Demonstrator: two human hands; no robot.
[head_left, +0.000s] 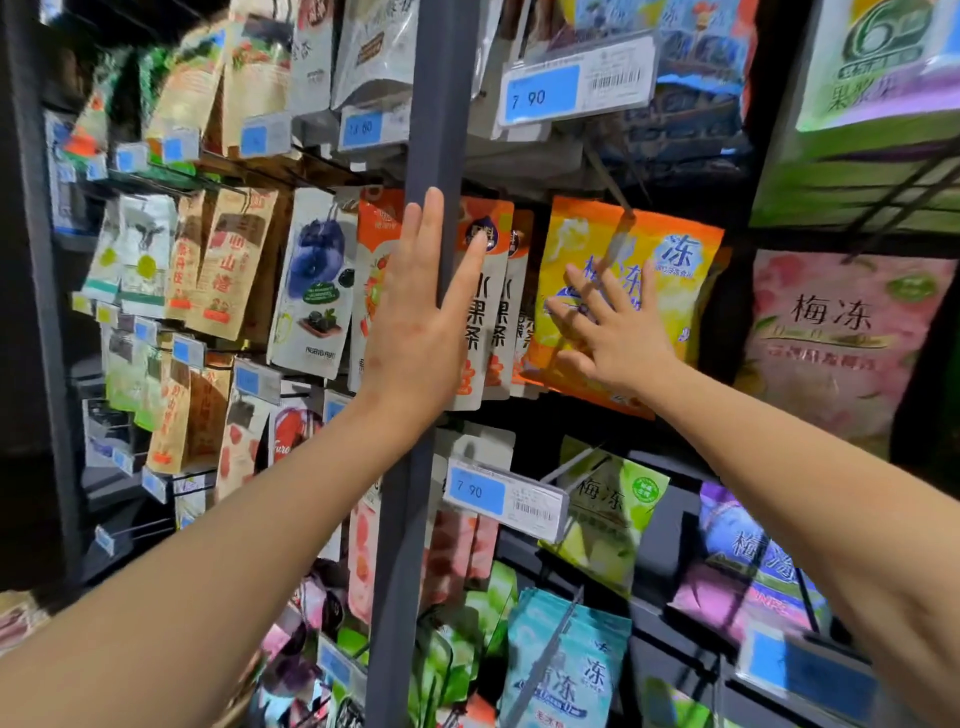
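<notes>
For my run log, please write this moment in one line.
left hand: open, flat on grey post | right hand: open, touching orange bag

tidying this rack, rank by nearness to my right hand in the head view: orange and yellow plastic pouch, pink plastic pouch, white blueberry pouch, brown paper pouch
1. orange and yellow plastic pouch: under the right hand, touched by it.
2. pink plastic pouch: just to the right.
3. white blueberry pouch: left, past the grey post.
4. brown paper pouch: farthest left.
</notes>
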